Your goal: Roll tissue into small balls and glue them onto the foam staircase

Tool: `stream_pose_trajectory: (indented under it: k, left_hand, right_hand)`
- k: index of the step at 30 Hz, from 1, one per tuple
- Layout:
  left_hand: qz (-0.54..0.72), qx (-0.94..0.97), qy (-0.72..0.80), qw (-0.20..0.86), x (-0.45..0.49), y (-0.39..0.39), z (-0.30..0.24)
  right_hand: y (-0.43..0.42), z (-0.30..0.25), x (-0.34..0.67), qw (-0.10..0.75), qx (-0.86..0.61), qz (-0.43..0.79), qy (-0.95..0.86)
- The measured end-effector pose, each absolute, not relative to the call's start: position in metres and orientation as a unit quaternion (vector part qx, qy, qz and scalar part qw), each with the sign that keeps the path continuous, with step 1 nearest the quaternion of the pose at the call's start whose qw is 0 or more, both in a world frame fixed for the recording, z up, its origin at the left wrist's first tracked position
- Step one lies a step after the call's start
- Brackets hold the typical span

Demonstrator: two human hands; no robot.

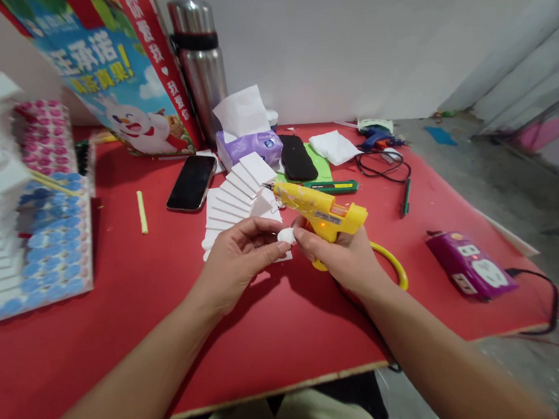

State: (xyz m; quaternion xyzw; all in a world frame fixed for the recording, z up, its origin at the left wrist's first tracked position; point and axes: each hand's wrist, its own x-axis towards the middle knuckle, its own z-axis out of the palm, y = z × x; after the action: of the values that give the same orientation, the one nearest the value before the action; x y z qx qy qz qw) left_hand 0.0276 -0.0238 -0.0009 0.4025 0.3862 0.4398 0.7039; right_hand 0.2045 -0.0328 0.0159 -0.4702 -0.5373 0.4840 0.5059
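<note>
Right hand (345, 256) grips a yellow glue gun (321, 209); both hands pinch a small white piece (286, 235), left hand (237, 259) too

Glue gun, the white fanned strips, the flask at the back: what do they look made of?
Glue gun, in the right hand: glossy yellow moulded plastic, by its sheen and rounded seams. White strips, by the left hand: matte and thick-edged, probably foam board or stiff card; cannot tell which. Flask: brushed stainless steel, judging by its streaky grey reflections, with a black band.

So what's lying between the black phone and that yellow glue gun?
In the head view, a fanned row of white rectangular foam pieces lies between them.
</note>
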Motion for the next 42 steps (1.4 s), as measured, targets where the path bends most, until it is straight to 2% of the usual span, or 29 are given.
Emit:
stream_pose_trajectory:
  k: [15, 20, 25, 31, 42]
  left_hand:
    - [0.475, 0.404, 0.428, 0.655, 0.030, -0.023, 0.007]
    - [0.535, 0.423, 0.465, 0.565, 0.017, -0.014, 0.012]
    - [0.560, 0.441, 0.502, 0.490, 0.008, -0.006, 0.013]
    - [0.549, 0.440, 0.510, 0.495, 0.006, -0.003, 0.011]
    - [0.529, 0.444, 0.494, 0.528, 0.008, -0.008, 0.013]
  right_hand:
    - [-0.032, 0.014, 0.208, 0.526, -0.475, 0.494, -0.504]
    - [-0.031, 0.023, 0.221, 0.542, -0.431, 0.498, -0.522]
    - [-0.035, 0.025, 0.224, 0.480, -0.421, 0.541, -0.547]
    - [-0.038, 0.021, 0.224, 0.428, -0.443, 0.540, -0.573]
    - [-0.037, 0.020, 0.222, 0.416, -0.464, 0.529, -0.576]
